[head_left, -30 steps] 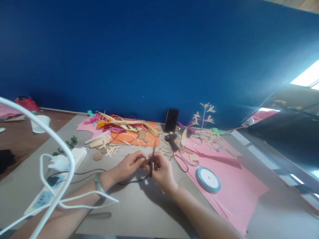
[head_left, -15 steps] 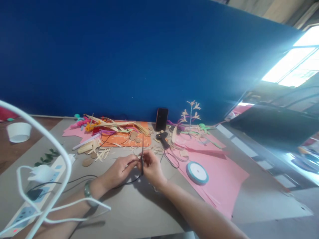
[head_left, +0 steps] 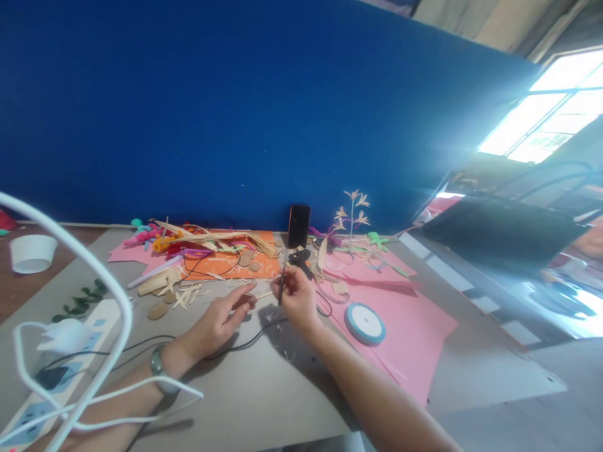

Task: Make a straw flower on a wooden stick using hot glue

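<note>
My right hand (head_left: 296, 298) is closed around a thin dark tool, probably scissors (head_left: 281, 290), held over the grey table. My left hand (head_left: 221, 317) is just to its left, fingers pinched on a pale straw strip (head_left: 262, 294) that reaches toward the tool. A watch sits on my left wrist. A black cable (head_left: 245, 342) runs on the table under both hands.
Straw bits, brown discs and coloured scraps lie on orange paper (head_left: 230, 267). A phone (head_left: 298, 225) leans on the blue wall. A ribbon roll (head_left: 364, 322) rests on pink paper (head_left: 414, 333). A power strip (head_left: 56, 370), white cables and a white cup (head_left: 32, 252) are at left.
My hands have drawn slightly apart and moved farther onto the table; the tool is lower and more hidden in my right hand. The camera has turned right.
</note>
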A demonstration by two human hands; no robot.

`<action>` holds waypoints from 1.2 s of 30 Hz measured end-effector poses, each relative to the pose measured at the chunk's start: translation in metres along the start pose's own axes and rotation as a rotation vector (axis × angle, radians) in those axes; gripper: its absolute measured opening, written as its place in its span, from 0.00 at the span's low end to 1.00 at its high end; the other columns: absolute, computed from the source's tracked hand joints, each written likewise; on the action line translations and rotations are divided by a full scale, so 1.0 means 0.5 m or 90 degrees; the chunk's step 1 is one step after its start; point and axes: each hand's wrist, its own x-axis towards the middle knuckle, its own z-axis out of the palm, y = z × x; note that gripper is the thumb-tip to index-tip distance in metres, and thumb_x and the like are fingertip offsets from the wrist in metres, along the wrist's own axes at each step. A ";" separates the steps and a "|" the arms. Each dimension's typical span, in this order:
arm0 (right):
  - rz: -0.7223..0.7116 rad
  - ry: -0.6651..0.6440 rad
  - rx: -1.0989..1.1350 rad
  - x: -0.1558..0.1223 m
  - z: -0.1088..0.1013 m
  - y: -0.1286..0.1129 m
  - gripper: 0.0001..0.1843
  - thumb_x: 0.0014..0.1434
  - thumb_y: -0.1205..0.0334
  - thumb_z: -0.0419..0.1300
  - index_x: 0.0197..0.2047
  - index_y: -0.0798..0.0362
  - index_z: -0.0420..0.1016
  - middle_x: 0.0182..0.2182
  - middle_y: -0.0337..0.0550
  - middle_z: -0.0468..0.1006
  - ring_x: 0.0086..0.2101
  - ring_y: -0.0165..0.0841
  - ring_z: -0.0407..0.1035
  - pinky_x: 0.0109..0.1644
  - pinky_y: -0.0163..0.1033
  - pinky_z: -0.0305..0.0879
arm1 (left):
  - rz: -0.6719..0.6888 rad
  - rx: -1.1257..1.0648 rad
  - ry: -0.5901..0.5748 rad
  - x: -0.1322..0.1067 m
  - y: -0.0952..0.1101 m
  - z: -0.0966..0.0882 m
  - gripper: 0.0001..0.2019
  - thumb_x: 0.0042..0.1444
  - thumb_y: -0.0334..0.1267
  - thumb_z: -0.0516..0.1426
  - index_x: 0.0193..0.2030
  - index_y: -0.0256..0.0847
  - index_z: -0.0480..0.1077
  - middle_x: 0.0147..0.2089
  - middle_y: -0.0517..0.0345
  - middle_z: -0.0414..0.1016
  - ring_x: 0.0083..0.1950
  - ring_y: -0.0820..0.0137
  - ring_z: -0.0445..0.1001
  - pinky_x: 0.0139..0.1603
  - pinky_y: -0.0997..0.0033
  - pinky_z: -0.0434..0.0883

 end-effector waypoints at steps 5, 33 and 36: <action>-0.086 0.109 -0.257 0.045 -0.064 0.004 0.17 0.53 0.61 0.60 0.47 0.53 0.68 0.37 0.42 0.78 0.25 0.28 0.66 0.31 0.34 0.62 | -0.063 -0.195 0.099 0.019 -0.024 0.010 0.22 0.51 0.38 0.63 0.52 0.39 0.66 0.45 0.48 0.78 0.46 0.64 0.78 0.49 0.63 0.73; 0.035 -0.467 -0.410 0.020 -0.064 -0.049 0.05 0.44 0.67 0.67 0.27 0.52 0.75 0.23 0.35 0.75 0.22 0.27 0.64 0.26 0.31 0.55 | -0.156 -0.325 0.143 0.027 0.001 -0.008 0.20 0.47 0.39 0.66 0.44 0.35 0.67 0.35 0.50 0.80 0.33 0.66 0.79 0.36 0.67 0.74; 0.006 -0.336 -0.250 0.008 -0.040 -0.048 0.16 0.51 0.54 0.65 0.41 0.53 0.77 0.30 0.39 0.78 0.21 0.25 0.62 0.24 0.31 0.57 | -0.158 -0.288 0.089 0.025 -0.003 -0.003 0.21 0.47 0.42 0.66 0.44 0.35 0.68 0.29 0.52 0.80 0.30 0.66 0.79 0.33 0.69 0.73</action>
